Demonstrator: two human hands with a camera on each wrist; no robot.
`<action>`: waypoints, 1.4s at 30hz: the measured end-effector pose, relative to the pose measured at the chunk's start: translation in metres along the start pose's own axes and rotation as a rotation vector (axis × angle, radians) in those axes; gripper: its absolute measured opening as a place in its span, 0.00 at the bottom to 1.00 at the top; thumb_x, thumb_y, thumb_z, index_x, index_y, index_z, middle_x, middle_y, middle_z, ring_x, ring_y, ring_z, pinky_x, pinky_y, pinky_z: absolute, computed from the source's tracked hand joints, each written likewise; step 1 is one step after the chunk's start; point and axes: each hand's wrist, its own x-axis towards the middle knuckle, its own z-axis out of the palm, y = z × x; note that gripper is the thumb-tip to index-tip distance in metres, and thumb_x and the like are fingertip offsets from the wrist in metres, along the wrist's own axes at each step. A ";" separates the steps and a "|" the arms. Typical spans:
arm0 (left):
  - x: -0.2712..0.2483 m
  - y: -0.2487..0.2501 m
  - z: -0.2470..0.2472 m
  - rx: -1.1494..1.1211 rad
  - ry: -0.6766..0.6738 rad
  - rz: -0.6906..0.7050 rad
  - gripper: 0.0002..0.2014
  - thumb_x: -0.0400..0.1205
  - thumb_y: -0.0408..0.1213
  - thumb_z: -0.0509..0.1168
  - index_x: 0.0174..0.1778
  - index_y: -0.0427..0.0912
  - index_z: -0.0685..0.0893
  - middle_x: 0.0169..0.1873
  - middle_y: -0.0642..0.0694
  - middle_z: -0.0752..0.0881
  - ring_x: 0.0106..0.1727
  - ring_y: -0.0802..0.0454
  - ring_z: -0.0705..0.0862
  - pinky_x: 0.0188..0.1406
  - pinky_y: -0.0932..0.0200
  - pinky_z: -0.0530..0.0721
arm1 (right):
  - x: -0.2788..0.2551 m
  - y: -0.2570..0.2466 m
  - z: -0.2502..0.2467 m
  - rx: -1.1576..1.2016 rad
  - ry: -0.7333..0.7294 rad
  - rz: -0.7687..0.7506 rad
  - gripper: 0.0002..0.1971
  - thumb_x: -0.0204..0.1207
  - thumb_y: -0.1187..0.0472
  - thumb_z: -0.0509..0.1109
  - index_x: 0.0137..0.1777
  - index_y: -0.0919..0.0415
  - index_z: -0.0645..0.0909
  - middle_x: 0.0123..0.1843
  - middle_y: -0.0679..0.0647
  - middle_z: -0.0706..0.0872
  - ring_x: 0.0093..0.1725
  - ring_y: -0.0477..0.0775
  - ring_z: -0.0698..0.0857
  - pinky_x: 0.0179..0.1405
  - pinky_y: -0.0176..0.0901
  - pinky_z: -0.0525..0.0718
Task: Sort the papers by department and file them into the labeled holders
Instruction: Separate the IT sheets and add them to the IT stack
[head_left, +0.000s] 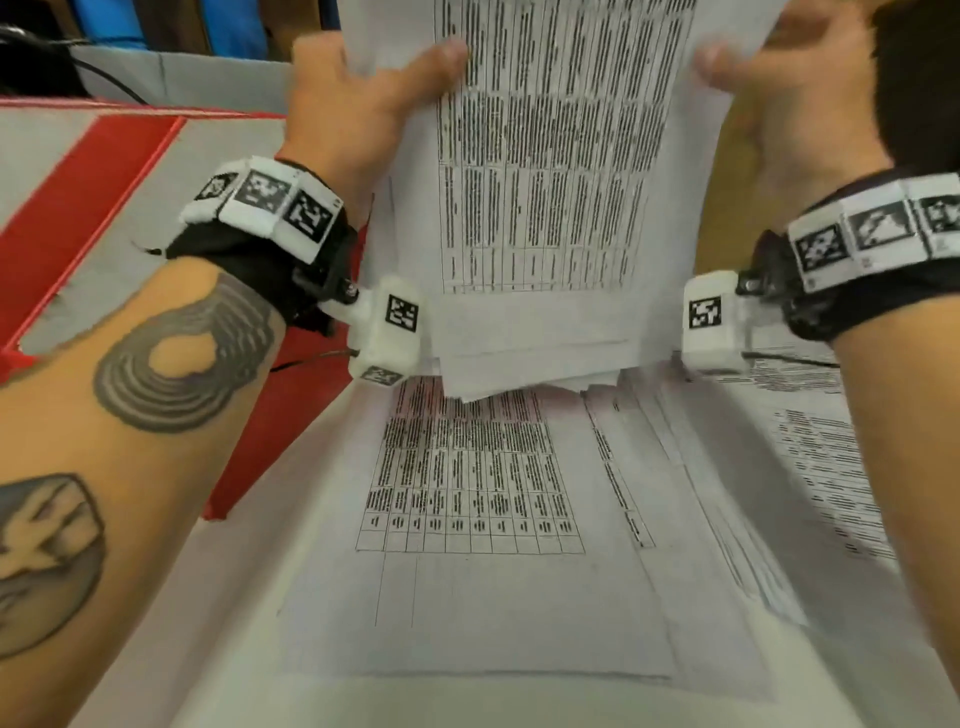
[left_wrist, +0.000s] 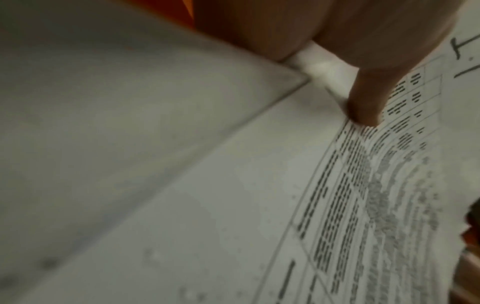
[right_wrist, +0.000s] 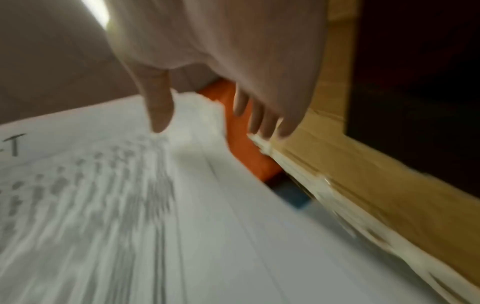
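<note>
Head view shows both hands holding one stack of papers (head_left: 566, 171) up off the desk, roughly upright and leaning away from the person, its long axis running from the ragged lower edges near the wrists up toward the far top edge, which is cut off by the frame. Printed tables face the person, their columns running along that same axis. The left hand (head_left: 353, 104) grasps the stack's left edge, thumb pressed on the front sheet and fingers hidden behind; the right hand (head_left: 779, 93) pinches the right edge the same way, thumb in front. The stack thus lies between the two hands, neither nearer than the other. In the left wrist view the thumb (left_wrist: 369, 102) presses on the printed sheet; in the right wrist view the thumb (right_wrist: 158, 111) rests at the paper's edge, though motion blur hides the exact contact. More loose sheets (head_left: 467, 519) lie flat on the desk below, fanned toward the right. A red folder (head_left: 98, 197) lies to the left. No labelled holder can be made out, so which way the stack must travel cannot be told.
</note>
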 end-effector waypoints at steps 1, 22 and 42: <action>0.002 -0.004 0.003 -0.022 -0.017 -0.003 0.22 0.77 0.47 0.80 0.57 0.34 0.87 0.51 0.46 0.94 0.52 0.51 0.93 0.56 0.49 0.90 | -0.002 0.008 0.000 0.041 -0.024 0.045 0.33 0.66 0.58 0.86 0.68 0.63 0.76 0.62 0.52 0.91 0.61 0.49 0.91 0.62 0.51 0.90; -0.027 -0.045 0.040 0.036 -0.052 -0.394 0.19 0.77 0.51 0.79 0.59 0.49 0.84 0.52 0.57 0.89 0.51 0.69 0.88 0.57 0.66 0.86 | -0.029 0.064 0.034 -0.071 0.051 0.178 0.12 0.84 0.66 0.70 0.60 0.47 0.81 0.58 0.42 0.90 0.57 0.37 0.89 0.58 0.34 0.85; 0.010 -0.013 0.033 0.300 0.067 -0.030 0.17 0.82 0.56 0.68 0.47 0.44 0.82 0.45 0.49 0.88 0.45 0.56 0.88 0.51 0.47 0.90 | 0.006 0.020 0.046 -0.256 0.152 -0.163 0.18 0.79 0.52 0.71 0.61 0.65 0.84 0.57 0.57 0.91 0.57 0.54 0.91 0.60 0.57 0.90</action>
